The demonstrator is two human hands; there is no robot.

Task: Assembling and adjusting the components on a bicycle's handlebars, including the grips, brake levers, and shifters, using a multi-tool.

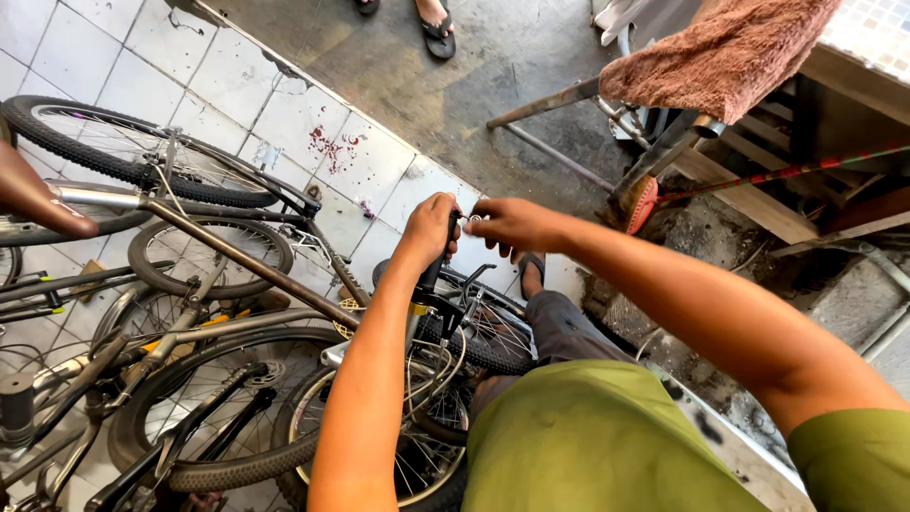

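Note:
My left hand (428, 228) is wrapped around the black grip at the end of a bicycle handlebar (438, 270), which stands up in front of me. My right hand (507, 224) is pinched on a small silvery part (473, 219) at the tip of that grip, touching the left hand. A black brake lever (471, 278) sticks out just below. The bicycle's front wheel (479, 343) sits under my arms, beside my knee in grey trousers.
Several bicycles (190, 313) lie tangled on the white tiled floor at left, wheels and frames overlapping. A workbench (758, 190) with a brown towel (725, 52) stands at right. A red brush (643, 203) leans there. Another person's sandalled foot (436, 24) is at top.

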